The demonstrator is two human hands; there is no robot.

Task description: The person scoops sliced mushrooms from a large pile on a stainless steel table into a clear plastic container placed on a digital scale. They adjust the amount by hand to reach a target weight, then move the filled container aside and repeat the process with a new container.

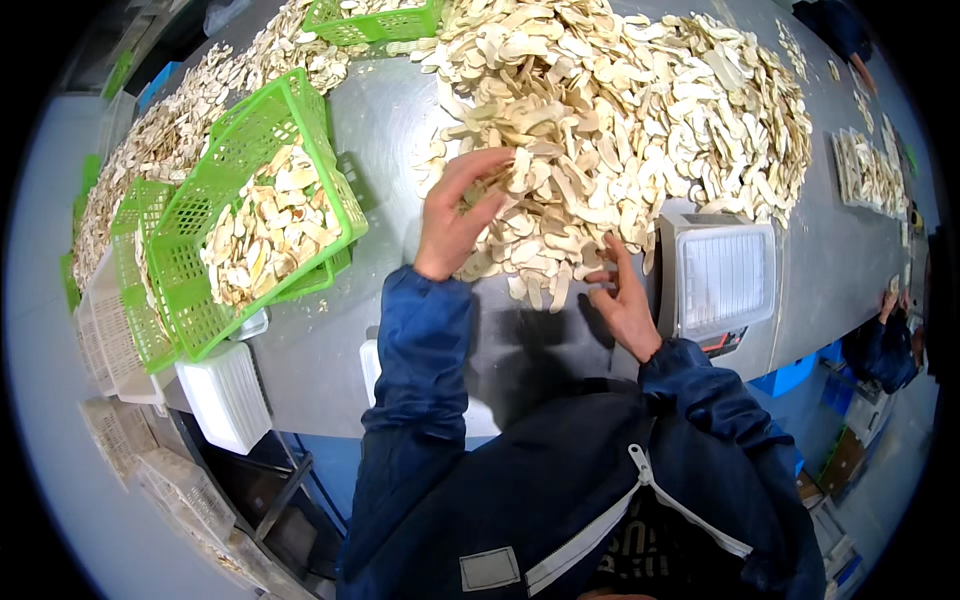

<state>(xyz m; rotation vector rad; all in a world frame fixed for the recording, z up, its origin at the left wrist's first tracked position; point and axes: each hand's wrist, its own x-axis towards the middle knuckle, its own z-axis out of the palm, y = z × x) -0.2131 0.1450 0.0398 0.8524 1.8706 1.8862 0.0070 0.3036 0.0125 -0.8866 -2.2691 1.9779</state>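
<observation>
A large heap of dried mushroom slices (570,112) covers the steel table (307,375) before me. My left hand (461,214) reaches into the heap's near left part, thumb and fingers curved around some pale slices at the fingertips. At the near edge of the heap, my right hand (624,304) touches or nearly touches slices with its fingers spread; I see nothing held in it. Right of that hand, a scale (724,341) bears a clear plastic tray (726,277). A tilted green plastic basket (345,202) with more slices stands to the left.
Another green basket (375,26) stands at the back. White trays are stacked (225,397) at the near left table edge. A filled tray (870,172) lies far right. Co-workers are at the right: one person (885,352) and an arm (862,71) at the top.
</observation>
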